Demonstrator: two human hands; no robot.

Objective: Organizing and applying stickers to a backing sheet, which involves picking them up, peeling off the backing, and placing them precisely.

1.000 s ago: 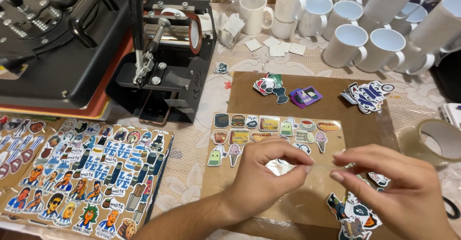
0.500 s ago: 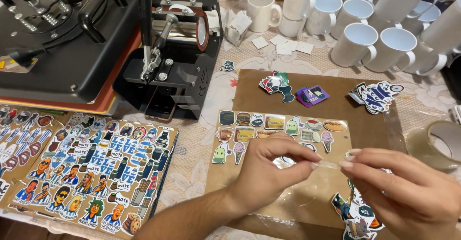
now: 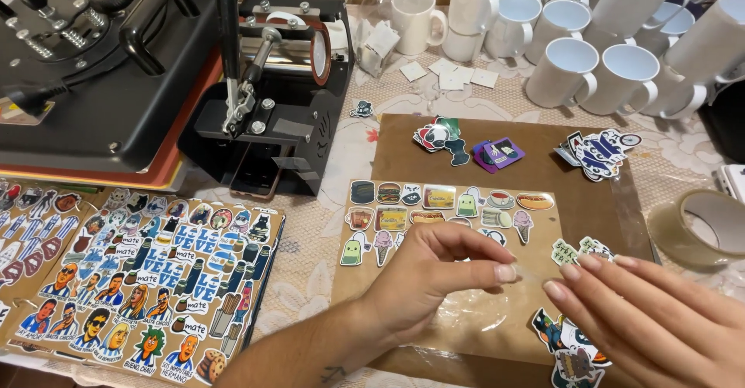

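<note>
Both hands are showing bare: no gloves, rings, or watch in view. Left hand (image 3: 423,275) is showing a bare forearm with no sleeve reaching it; a small dark tattoo mark is sitting on the forearm near the bottom edge. Right hand (image 3: 652,318) is showing short, plain, unpainted nails; its wrist is running out of frame.

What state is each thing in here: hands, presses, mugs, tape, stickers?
left hand: fingers pinched on a clear film piece over the brown board.
right hand: fingertips at the same film.
mug press: lever raised, no mug in it.
flat heat press: plug lying on top.
white mugs: upright, clustered.
tape roll: lying flat.
food stickers: laid in rows.
sticker sheet: flat, full.
</note>
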